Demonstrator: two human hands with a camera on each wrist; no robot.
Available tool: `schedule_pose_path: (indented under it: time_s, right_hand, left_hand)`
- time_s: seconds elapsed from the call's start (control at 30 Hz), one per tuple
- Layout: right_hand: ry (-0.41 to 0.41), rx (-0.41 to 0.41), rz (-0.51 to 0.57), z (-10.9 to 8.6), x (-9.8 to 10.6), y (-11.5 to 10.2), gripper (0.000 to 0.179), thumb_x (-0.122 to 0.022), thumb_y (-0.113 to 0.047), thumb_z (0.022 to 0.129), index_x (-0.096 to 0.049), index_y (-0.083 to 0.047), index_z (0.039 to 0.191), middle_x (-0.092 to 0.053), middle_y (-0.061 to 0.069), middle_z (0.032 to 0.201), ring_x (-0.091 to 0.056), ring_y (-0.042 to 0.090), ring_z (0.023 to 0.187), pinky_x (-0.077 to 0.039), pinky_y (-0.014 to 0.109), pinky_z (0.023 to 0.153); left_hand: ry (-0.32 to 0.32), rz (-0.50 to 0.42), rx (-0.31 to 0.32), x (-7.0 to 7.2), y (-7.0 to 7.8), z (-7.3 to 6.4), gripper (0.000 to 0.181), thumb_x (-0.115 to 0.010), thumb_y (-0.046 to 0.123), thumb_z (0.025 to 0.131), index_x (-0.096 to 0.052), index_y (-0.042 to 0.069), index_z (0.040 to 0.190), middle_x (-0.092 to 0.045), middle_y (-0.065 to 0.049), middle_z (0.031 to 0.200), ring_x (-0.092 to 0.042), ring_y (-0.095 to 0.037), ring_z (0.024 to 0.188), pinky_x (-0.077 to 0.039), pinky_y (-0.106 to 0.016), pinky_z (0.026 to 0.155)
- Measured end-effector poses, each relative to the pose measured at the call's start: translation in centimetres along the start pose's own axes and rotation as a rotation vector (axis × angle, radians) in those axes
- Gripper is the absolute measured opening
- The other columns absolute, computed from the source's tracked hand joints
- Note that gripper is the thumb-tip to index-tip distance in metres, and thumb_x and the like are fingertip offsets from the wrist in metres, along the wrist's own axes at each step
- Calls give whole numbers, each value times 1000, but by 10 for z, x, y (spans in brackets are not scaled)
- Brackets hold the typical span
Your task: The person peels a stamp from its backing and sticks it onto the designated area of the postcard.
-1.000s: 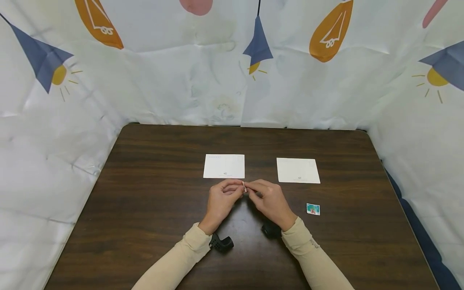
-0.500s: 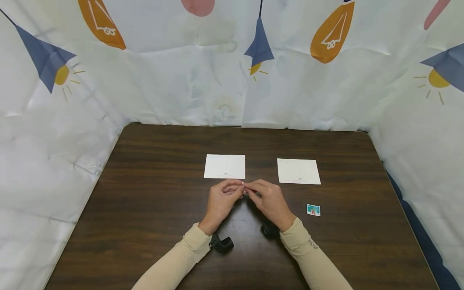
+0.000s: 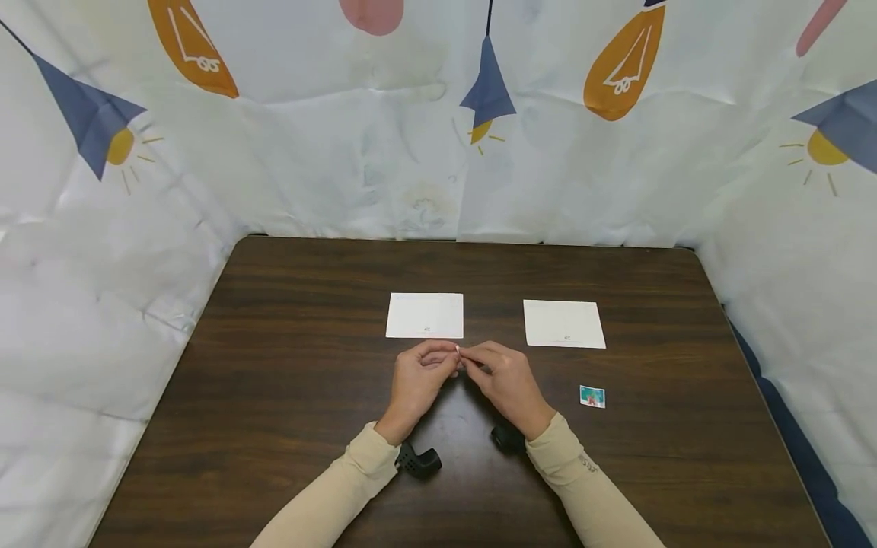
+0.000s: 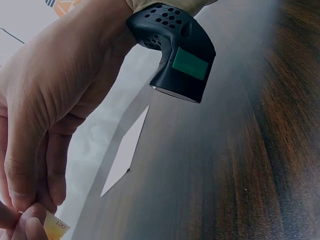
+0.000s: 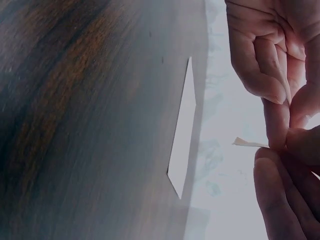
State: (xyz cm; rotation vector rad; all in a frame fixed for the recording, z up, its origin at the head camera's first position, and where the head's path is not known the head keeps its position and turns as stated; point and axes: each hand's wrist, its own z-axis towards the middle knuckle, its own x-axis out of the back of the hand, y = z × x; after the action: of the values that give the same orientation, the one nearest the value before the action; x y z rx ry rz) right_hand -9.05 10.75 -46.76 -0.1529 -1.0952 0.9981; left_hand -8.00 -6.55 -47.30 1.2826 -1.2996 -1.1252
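Observation:
My left hand (image 3: 415, 384) and right hand (image 3: 510, 387) meet fingertip to fingertip over the table. Between them they pinch a small postage stamp (image 4: 57, 228), yellowish with a perforated edge and printed digits in the left wrist view. Seen from the right wrist, the stamp (image 5: 250, 143) shows nearly edge-on, and the fingers cover much of it. Just beyond the hands lies a white card (image 3: 425, 317). A second white card (image 3: 565, 325) lies farther right. To the right of my right hand, a teal stamp (image 3: 592, 396) rests flat on the wood.
The dark wooden table (image 3: 288, 426) reaches back to a white patterned sheet (image 3: 342, 160) that hangs behind it and along the sides. A black wrist camera (image 3: 419, 461) sits on the left wrist, and another (image 3: 507, 439) on the right.
My fingertips shift slightly, and less of the pinched stamp shows between them than a second ago. The cards and the teal stamp stay in place.

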Motion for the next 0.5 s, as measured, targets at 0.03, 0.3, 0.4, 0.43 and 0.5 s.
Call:
schedule_pose_path:
  time_s: [0.03, 0.3, 0.4, 0.43, 0.5]
  right_hand:
    - [-5, 6, -3, -1, 0, 1, 23, -85, -5, 84, -82, -4, 107, -80, 6, 96, -78, 15, 86, -64, 27, 76]
    - [-14, 33, -23, -2, 0, 3, 23, -82, -1, 85, -81, -3, 108, -80, 8, 98, -78, 16, 85, -64, 26, 72]
    - [-13, 47, -15, -2, -1, 4, 23, -83, -3, 85, -81, -3, 108, -80, 8, 97, -78, 16, 85, -63, 25, 72]
    - [-12, 52, -14, -2, -1, 4, 23, -83, -4, 85, -81, -3, 108, -80, 8, 97, -78, 15, 85, -63, 24, 72]
    - [-8, 60, -12, -2, -1, 4, 23, -84, -5, 85, -81, -3, 107, -80, 7, 96, -78, 15, 85, -63, 24, 72]
  left_hand:
    - [0, -3, 4, 0, 0, 0, 16, -74, 10, 95, -77, 3, 109, -81, -19, 100, -80, -19, 85, -66, -36, 77]
    - [-11, 21, 7, 0, -3, 0, 18, -75, 17, 96, -77, 8, 111, -81, -14, 100, -79, -13, 83, -65, -41, 81]
    - [-6, 13, 8, 0, -3, 0, 18, -75, 14, 95, -77, 6, 111, -81, -16, 101, -79, -11, 82, -65, -41, 81]
    - [-4, 12, 8, 0, -3, 0, 18, -75, 14, 95, -77, 6, 111, -81, -17, 100, -78, -10, 82, -65, -40, 80]
    - [0, 14, 1, 0, -2, 0, 17, -75, 12, 95, -77, 5, 110, -81, -18, 100, -78, -9, 80, -66, -38, 78]
